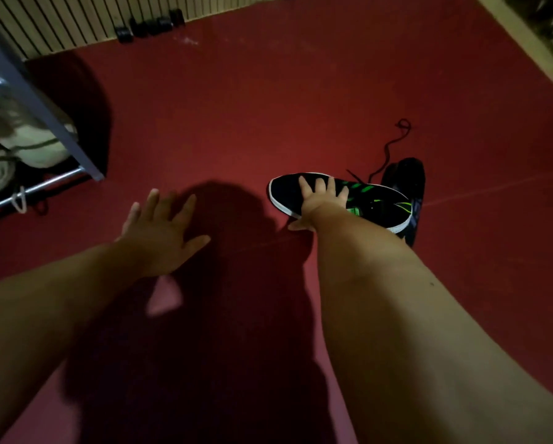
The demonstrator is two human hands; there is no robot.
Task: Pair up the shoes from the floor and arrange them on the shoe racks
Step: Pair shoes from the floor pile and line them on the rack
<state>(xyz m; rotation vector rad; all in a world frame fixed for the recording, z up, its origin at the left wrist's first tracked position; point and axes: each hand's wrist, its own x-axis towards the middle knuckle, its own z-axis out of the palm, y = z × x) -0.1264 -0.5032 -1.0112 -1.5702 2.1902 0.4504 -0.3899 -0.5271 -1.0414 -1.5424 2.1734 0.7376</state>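
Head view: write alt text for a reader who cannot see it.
The right hand grips a black-and-green sneaker, with a second dark shoe just behind it on the red floor. The left hand is spread open and empty; a metal shoe rack holding pale shoes stands at left.

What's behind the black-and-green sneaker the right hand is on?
A second dark shoe lies behind the black-and-green sneaker that the right hand grips, its black lace trailing over the red floor. The sneaker covers its near side, so its markings cannot be seen.

Open red floor (236,116), shoe rack (44,123) left, perhaps dumbbells (150,25) beyond
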